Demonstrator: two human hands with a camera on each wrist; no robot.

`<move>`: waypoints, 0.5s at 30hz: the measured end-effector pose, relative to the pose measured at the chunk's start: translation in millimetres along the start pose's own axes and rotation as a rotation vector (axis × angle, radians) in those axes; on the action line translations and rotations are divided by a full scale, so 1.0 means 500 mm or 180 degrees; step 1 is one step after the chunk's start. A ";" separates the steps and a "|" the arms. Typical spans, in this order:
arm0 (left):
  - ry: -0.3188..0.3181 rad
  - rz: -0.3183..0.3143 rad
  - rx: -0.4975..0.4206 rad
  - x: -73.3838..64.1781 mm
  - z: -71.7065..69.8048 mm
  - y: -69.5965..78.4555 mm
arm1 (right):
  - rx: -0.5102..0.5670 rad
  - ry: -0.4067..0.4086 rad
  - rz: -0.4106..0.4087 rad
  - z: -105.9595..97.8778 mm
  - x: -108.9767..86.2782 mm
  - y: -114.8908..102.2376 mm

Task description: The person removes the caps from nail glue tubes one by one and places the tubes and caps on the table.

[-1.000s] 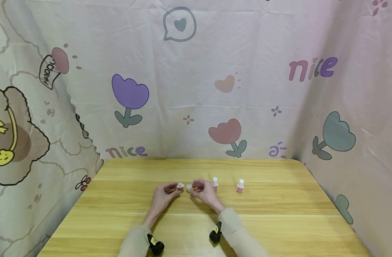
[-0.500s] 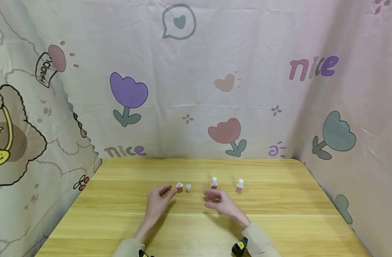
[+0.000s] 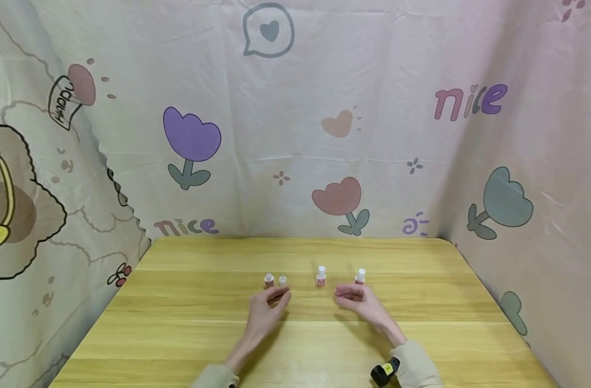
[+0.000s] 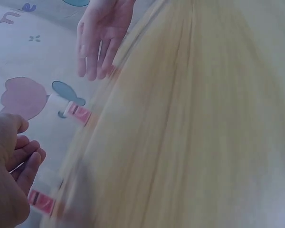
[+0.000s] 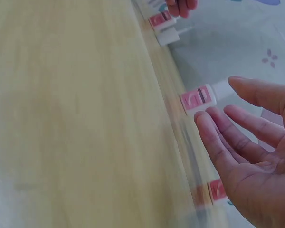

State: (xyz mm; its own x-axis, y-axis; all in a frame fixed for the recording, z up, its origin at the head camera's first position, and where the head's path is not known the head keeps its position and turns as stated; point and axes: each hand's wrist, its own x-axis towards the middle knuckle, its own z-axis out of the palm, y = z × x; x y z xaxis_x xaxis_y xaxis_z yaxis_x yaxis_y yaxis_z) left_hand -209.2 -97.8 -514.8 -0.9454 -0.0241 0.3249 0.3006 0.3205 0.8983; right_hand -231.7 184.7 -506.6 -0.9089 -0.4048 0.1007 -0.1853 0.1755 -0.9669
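Observation:
Several small white bottles with pink-red labels stand in a row on the table. The leftmost bottle point(image 3: 269, 282) has its cap off. Its white cap point(image 5: 167, 36) stands right beside it, a thin stem pointing up. My left hand point(image 3: 270, 311) hovers in front of the cap, fingers relaxed and holding nothing. Past it stands the capped middle bottle point(image 3: 321, 278). My right hand point(image 3: 365, 306) is in front of the capped right bottle point(image 3: 360, 276), overlapping its lower part in the head view. Its fingers point(image 5: 247, 130) are loosely extended, with nothing between them.
The wooden table point(image 3: 295, 350) reaches back to a pale curtain point(image 3: 276, 108) printed with flowers and words, which also hangs along both sides. A black wrist camera point(image 3: 384, 373) sits at the right sleeve point(image 3: 416, 364).
The left hand has come away from the uncapped bottle and shifted right, in front of the cap. The right hand has left the cap and moved right, past the middle bottle.

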 end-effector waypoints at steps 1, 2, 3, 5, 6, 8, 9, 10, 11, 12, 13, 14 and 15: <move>-0.0037 0.0015 -0.0025 0.002 0.008 -0.001 | 0.0004 0.0031 0.0039 -0.003 0.000 0.002; -0.0071 0.0008 -0.0053 0.004 0.016 -0.001 | 0.0004 0.0056 0.0078 -0.005 -0.001 0.004; -0.0109 0.0023 -0.0077 0.007 0.024 -0.002 | 0.0006 0.0082 0.0117 -0.008 -0.002 0.005; -0.0185 0.0022 -0.0132 0.011 0.040 -0.001 | 0.0007 0.0105 0.0160 -0.013 -0.003 0.009; -0.0218 0.0019 -0.0169 0.014 0.047 -0.001 | 0.0016 0.0114 0.0174 -0.015 -0.004 0.010; -0.0279 0.0012 -0.0211 0.018 0.062 -0.001 | 0.0018 0.0121 0.0181 -0.020 -0.006 0.012; -0.0304 0.0021 -0.0225 0.021 0.069 0.000 | 0.0022 0.0112 0.0174 -0.023 -0.008 0.013; -0.0334 0.0010 -0.0240 0.024 0.076 0.000 | 0.0021 0.0099 0.0164 -0.026 -0.009 0.014; -0.0363 0.0012 -0.0252 0.027 0.082 0.001 | 0.0032 0.0100 0.0174 -0.028 -0.011 0.015; -0.0399 0.0003 -0.0260 0.030 0.088 0.001 | 0.0022 0.0094 0.0159 -0.031 -0.013 0.015; -0.0430 0.0011 -0.0253 0.033 0.093 0.001 | 0.0017 0.0095 0.0157 -0.033 -0.014 0.016; -0.0467 -0.0017 -0.0279 0.036 0.099 0.002 | 0.0013 0.0102 0.0155 -0.036 -0.016 0.016; -0.0506 -0.0039 -0.0284 0.039 0.104 0.002 | 0.0016 0.0120 0.0156 -0.039 -0.018 0.017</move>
State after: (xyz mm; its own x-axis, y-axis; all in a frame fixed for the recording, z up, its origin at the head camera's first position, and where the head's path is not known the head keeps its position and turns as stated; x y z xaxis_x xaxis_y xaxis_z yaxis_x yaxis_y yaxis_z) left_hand -234.0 -48.6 -523.1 -0.9549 0.1246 0.2694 0.2922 0.2356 0.9269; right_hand -232.4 207.1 -511.0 -0.9302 -0.3617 0.0620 -0.1385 0.1896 -0.9720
